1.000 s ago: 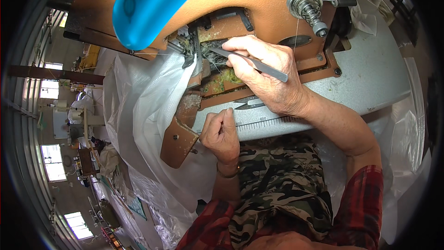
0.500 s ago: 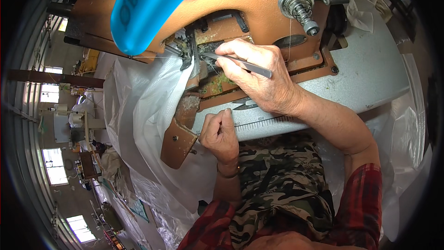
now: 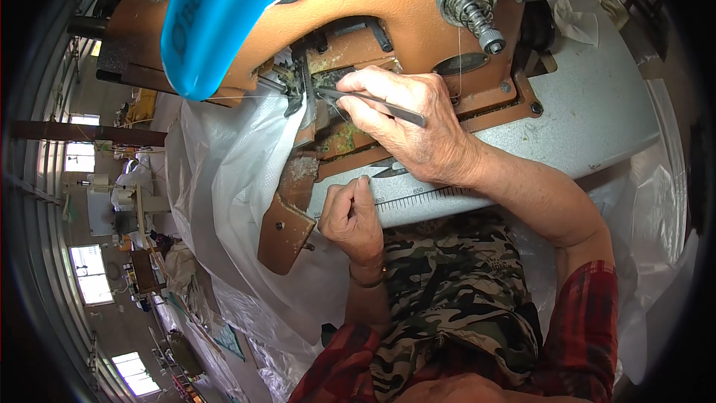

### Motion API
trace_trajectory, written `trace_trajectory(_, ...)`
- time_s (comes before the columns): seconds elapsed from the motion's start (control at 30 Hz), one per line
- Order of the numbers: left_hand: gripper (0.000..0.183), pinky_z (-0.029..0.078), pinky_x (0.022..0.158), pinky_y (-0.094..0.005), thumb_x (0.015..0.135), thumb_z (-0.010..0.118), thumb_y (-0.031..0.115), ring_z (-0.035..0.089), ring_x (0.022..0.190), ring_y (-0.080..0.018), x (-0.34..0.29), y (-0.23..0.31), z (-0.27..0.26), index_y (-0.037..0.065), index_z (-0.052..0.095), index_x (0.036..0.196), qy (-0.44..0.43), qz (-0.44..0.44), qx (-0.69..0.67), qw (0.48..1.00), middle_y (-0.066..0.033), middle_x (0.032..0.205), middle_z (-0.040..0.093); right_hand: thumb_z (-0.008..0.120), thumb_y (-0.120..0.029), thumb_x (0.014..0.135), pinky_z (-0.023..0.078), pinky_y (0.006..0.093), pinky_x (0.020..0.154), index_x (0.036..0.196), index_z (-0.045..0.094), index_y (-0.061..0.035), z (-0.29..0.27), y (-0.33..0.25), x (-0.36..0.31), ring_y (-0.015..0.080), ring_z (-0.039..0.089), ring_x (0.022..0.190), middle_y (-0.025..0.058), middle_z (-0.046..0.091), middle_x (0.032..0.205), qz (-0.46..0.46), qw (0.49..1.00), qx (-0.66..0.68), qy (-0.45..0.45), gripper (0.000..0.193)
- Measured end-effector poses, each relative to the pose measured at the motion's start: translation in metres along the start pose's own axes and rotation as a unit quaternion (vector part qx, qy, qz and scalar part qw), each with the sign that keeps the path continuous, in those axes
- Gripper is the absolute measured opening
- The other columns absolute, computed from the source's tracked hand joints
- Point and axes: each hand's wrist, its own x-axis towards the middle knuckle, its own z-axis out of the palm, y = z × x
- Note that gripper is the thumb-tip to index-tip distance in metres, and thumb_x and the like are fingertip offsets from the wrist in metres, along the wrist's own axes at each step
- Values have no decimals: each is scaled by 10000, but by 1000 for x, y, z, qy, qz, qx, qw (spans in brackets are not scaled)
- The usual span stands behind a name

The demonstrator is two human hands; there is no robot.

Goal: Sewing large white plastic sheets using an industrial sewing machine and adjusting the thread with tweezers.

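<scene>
An orange-brown sewing machine (image 3: 350, 0) fills the upper middle, its lower works uncovered and dusted with green and grey lint (image 3: 343, 142). My right hand (image 3: 425, 123) pinches a pair of grey metal tweezers (image 3: 384, 107), whose tips reach in among the dark parts beside the needle area (image 3: 304, 82). Closed in a loose fist, my left hand (image 3: 353, 220) rests by the ruler-marked front edge of the machine bed; whether its fingers hold anything is hidden. Just beyond it lies a small dark pointed tool (image 3: 391, 171), partly covered by my right hand.
A brown hinged plate (image 3: 283, 235) sticks out left of my left hand. White plastic sheeting (image 3: 224, 172) drapes down the left side. A blue bar (image 3: 216, 22) crosses above the machine. Thread tension discs (image 3: 468, 4) sit at the upper right, above the grey table (image 3: 597, 104).
The machine appears slightly further left as the view shifts. My right hand with the tweezers stays at the same parts, moved only a little; my left hand keeps its place.
</scene>
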Motion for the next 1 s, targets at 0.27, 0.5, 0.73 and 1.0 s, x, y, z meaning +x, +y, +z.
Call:
trace_trajectory(0.27, 57, 331, 483, -274, 862, 655, -20, 435, 556, -111, 0, 1, 0, -62, 650, 823, -1, -5, -6, 1000, -59, 640, 505, 626, -33, 829, 565, 289, 615, 929, 622, 59, 2, 1, -1, 218, 678, 758, 146, 640, 945, 12, 1000, 11, 9, 136)
trace_trajectory(0.5, 55, 326, 484, -271, 864, 655, -25, 426, 558, -107, 0, 1, -1, -64, 642, 829, -4, 5, -14, 1000, -55, 641, 497, 612, -12, 832, 582, 298, 652, 925, 599, 76, 2, 0, -2, 225, 690, 787, 151, 638, 944, 13, 1000, 16, 1, 129)
trace_trajectory(0.73, 140, 371, 538, -262, 901, 642, 38, 475, 601, -103, 0, 5, -2, -68, 667, 813, -8, -32, -1, 999, -54, 664, 560, 591, -3, 873, 587, 303, 678, 962, 598, 89, 2, 1, -2, 237, 703, 810, 157, 641, 951, 3, 1000, 17, 19, 128)
trace_trajectory(1.0, 140, 379, 544, -266, 902, 638, 33, 480, 606, -109, 1, 6, -2, -71, 661, 812, -6, -30, -1, 1000, -60, 669, 566, 608, -39, 841, 559, 310, 617, 978, 617, 48, 1, 1, 0, 223, 683, 766, 124, 647, 926, 9, 998, 41, 52, 162)
